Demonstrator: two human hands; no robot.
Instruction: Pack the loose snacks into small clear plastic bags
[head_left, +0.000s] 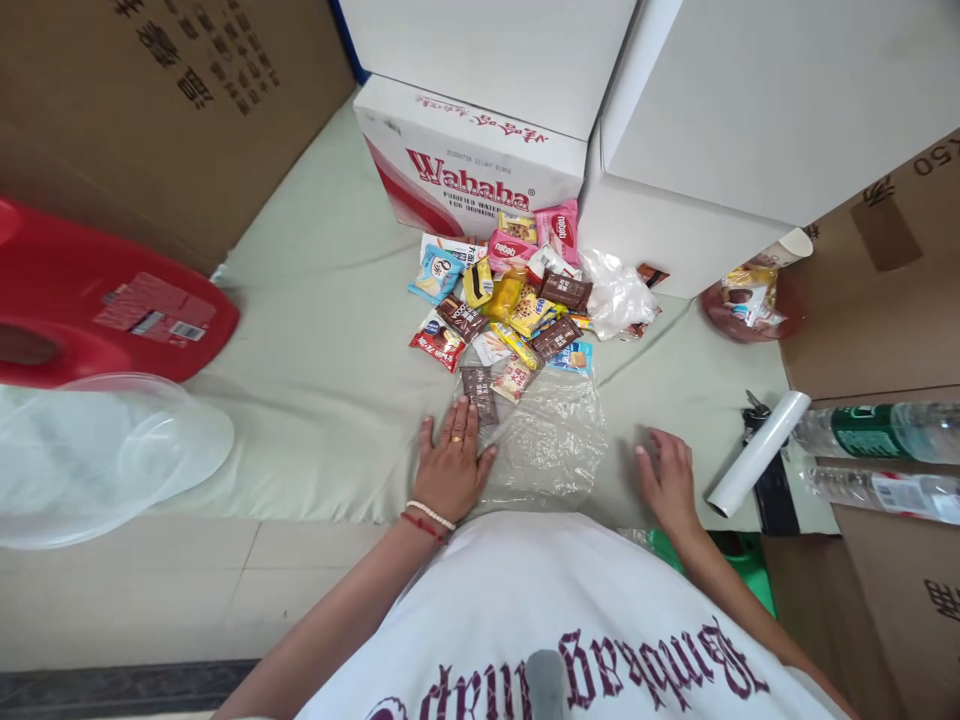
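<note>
My left hand lies flat with its fingers stretched out, and the fingertips touch the lower edge of a dark brown snack packet. Beside it on the right, a clear plastic bag is spread on the cloth. My right hand rests on the cloth at the right of the bag, its thumb apart from loosely bent fingers and nothing in it. Beyond the bag is a pile of wrapped snacks in brown, yellow, red, blue and pink. A crumpled whitish plastic bag sits at the pile's right side.
A Wahaha carton stands behind the pile. On the left are a red jug and a translucent plastic tub. On the right are a reddish bowl of packets, a white roll, keys and plastic bottles.
</note>
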